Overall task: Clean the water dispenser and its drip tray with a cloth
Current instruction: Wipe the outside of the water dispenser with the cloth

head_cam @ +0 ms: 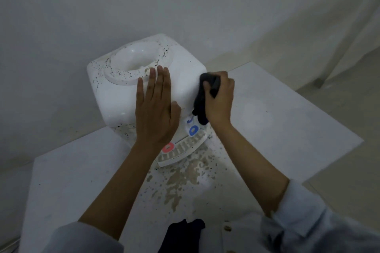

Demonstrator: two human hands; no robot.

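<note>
Grip: my right hand point(220, 96) closes on the dark cloth point(200, 98); left hand point(156, 109) lies flat, holding nothing.
Dispenser point(123, 92): I wipe its right side.
Drip tray point(183, 150): below dispenser front, I judge next.

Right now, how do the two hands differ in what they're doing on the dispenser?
The left hand lies flat and open, empty, on the water dispenser top; the right hand is closed around a dark cloth. The left hand is on the top face, the right hand at the dispenser's right side. Both touch the dispenser.
</note>
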